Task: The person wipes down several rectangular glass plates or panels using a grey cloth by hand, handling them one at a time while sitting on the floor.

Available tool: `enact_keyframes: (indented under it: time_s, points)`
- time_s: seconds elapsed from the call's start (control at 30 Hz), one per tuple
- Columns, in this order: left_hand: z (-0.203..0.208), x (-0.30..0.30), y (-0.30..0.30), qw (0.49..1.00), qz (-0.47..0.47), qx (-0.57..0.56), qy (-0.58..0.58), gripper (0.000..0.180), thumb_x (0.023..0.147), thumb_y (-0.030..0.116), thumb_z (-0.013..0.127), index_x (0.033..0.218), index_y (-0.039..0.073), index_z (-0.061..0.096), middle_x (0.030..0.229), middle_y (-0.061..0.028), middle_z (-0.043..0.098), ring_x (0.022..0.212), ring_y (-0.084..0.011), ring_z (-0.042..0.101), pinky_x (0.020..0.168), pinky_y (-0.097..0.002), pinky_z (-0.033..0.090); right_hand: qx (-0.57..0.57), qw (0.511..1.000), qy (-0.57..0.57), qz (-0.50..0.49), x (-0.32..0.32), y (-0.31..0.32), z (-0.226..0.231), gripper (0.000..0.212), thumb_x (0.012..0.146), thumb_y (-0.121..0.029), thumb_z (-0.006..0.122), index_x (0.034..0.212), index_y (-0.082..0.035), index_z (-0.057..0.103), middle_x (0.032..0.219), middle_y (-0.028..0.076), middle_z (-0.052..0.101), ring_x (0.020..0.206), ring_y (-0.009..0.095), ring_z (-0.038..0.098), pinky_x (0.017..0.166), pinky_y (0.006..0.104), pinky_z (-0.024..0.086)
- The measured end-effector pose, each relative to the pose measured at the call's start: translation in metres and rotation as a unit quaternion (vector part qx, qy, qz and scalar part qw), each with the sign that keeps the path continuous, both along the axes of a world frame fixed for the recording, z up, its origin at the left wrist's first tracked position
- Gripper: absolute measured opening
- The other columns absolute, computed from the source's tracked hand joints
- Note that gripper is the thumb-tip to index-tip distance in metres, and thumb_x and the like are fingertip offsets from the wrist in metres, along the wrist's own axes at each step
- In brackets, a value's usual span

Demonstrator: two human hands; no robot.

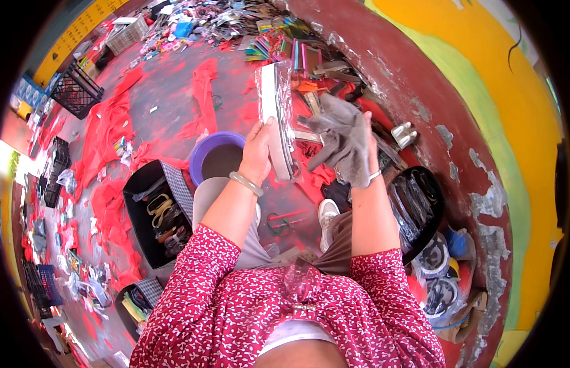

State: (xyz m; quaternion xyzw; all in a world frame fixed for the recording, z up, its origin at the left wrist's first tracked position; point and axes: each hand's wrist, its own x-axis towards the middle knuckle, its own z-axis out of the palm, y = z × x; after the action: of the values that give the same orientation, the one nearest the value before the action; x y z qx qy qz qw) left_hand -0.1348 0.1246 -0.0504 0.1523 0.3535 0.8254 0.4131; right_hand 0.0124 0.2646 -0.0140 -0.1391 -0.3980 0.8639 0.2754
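My left hand is closed around the lower part of a folded belt in clear plastic. The belt is long and flat, white on its broad side with a dark edge, and stands nearly upright. To its right, a limp grey cloth with floppy, finger-like ends hangs from my right hand. The cloth covers most of that hand's fingers, and its left ends come close to the belt. A purple basin of murky water stands left of my left wrist.
At left is a black bin of coiled belts; at right, another black bin with plastic-wrapped dark belts. A peeling red wall rises on the right. Red sheeting litters the floor, with black crates and a heap of mixed goods beyond.
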Motion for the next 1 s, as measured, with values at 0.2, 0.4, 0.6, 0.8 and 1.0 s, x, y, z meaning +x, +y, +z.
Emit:
enact_keyframes:
  time_s: [0.2, 0.4, 0.6, 0.8, 1.0]
  points:
    - [-0.005, 0.017, 0.005, 0.995, -0.012, -0.054, 0.086, 0.017, 0.089, 0.021, 0.051, 0.092, 0.005, 0.055, 0.082, -0.0006, 0.057, 0.073, -0.0098, 0.055, 0.066, -0.0241, 0.046, 0.418, 0.866, -0.231, -0.146, -0.035, -0.054, -0.049, 0.062, 0.085, -0.054, 0.043, 0.110, 0.002, 0.050, 0.090, 0.022, 0.061, 0.073, 0.037, 0.061, 0.063, 0.0434, 0.047]
    - [-0.016, 0.027, 0.008, 0.999, 0.003, -0.039, 0.014, 0.016, 0.090, 0.022, 0.051, 0.087, 0.007, 0.056, 0.079, 0.0025, 0.054, 0.072, -0.0060, 0.050, 0.067, -0.0207, 0.041, 0.560, 0.682, -0.419, -0.211, -0.037, -0.075, -0.033, 0.050, 0.083, -0.050, 0.048, 0.081, -0.001, 0.058, 0.067, 0.023, 0.059, 0.064, 0.040, 0.058, 0.058, 0.0468, 0.045]
    - [-0.004, 0.030, 0.006, 0.999, -0.013, -0.023, -0.047, 0.019, 0.088, 0.025, 0.053, 0.089, 0.007, 0.055, 0.084, -0.0007, 0.057, 0.077, -0.0088, 0.052, 0.072, -0.0249, 0.042, 0.588, 0.661, -0.360, -0.297, -0.042, -0.065, -0.049, 0.046, 0.084, -0.046, 0.049, 0.074, -0.003, 0.061, 0.059, 0.020, 0.057, 0.056, 0.038, 0.057, 0.052, 0.0464, 0.045]
    - [-0.030, -0.001, 0.014, 0.988, 0.063, 0.022, -0.139, 0.025, 0.091, 0.028, 0.044, 0.097, 0.004, 0.053, 0.082, -0.0091, 0.058, 0.074, -0.0220, 0.056, 0.068, -0.0354, 0.047, 0.421, 0.747, -0.365, -0.363, -0.041, -0.036, -0.047, 0.048, 0.084, -0.041, 0.056, 0.075, 0.005, 0.063, 0.055, 0.015, 0.055, 0.049, 0.017, 0.045, 0.052, 0.0356, 0.040]
    - [-0.006, -0.045, -0.008, 0.974, 0.158, 0.099, -0.127, 0.026, 0.088, 0.027, 0.050, 0.101, 0.004, 0.052, 0.083, -0.0098, 0.057, 0.074, -0.0243, 0.056, 0.068, -0.0373, 0.048, -0.043, 0.975, -0.158, -0.150, -0.009, -0.012, 0.001, 0.059, 0.087, -0.049, 0.046, 0.109, 0.006, 0.048, 0.103, 0.015, 0.057, 0.090, 0.024, 0.058, 0.080, 0.0352, 0.047]
